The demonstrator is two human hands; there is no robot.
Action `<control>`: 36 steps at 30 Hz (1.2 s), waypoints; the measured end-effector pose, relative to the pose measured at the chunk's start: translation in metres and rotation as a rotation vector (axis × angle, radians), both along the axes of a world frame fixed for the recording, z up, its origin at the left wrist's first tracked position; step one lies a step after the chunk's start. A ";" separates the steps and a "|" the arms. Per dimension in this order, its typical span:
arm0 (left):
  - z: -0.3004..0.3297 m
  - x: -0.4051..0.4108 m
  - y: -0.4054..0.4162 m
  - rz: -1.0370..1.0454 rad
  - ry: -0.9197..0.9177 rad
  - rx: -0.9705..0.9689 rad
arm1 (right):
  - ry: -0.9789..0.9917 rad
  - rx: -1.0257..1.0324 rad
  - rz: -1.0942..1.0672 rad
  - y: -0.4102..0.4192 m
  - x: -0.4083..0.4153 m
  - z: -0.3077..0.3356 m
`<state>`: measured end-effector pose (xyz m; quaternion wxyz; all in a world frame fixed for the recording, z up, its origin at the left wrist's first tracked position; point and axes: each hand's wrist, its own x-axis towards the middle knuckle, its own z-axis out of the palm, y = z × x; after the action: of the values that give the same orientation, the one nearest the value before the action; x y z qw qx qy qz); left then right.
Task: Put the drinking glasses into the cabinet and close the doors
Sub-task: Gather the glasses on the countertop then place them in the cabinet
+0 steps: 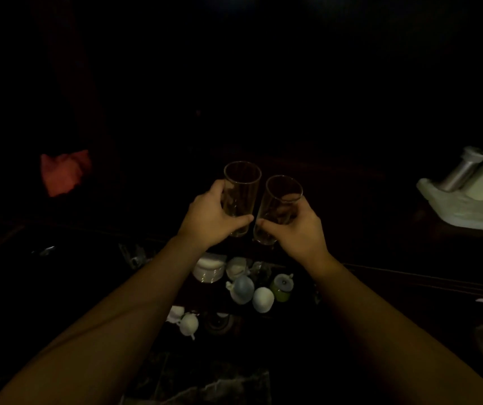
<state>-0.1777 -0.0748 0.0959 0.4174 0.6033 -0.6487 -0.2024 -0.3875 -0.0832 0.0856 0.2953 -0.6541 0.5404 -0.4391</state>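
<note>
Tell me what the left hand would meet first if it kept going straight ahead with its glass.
Nothing visible. The left hand holds its glass upright beside the right hand's glass, and ahead lies only darkness. A cabinet wall or shelf could be hidden there; the picture is too dark to judge depth.

Most of the scene was too dark to make out; no cabinet could be told apart from the blackness. The left hand [211,217] covered the lower part of one glass [241,185]. The right hand [298,229] hid the base of the other glass [282,197]. A pale appliance [468,194] was cut off by the right edge.
</note>
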 end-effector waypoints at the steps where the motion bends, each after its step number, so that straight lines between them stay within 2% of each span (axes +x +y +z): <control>1: 0.001 0.005 0.015 0.009 0.006 -0.002 | -0.003 -0.004 0.023 0.011 0.005 0.001; 11: -0.006 0.080 0.130 0.046 0.032 0.007 | -0.015 0.052 0.225 0.095 0.072 -0.012; 19: -0.057 0.163 0.167 0.076 0.097 0.059 | 0.007 0.067 0.298 0.126 0.146 -0.056; 28: -0.166 0.256 0.150 0.189 0.207 0.242 | 0.035 0.258 0.266 0.110 0.237 -0.160; 36: -0.271 0.303 0.094 0.256 0.235 0.350 | 0.082 0.381 0.243 0.051 0.295 -0.254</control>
<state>0.1256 0.0192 -0.1755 0.4013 0.7161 -0.4690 -0.3257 -0.0928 -0.0318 -0.1683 0.4418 -0.6642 0.5424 -0.2635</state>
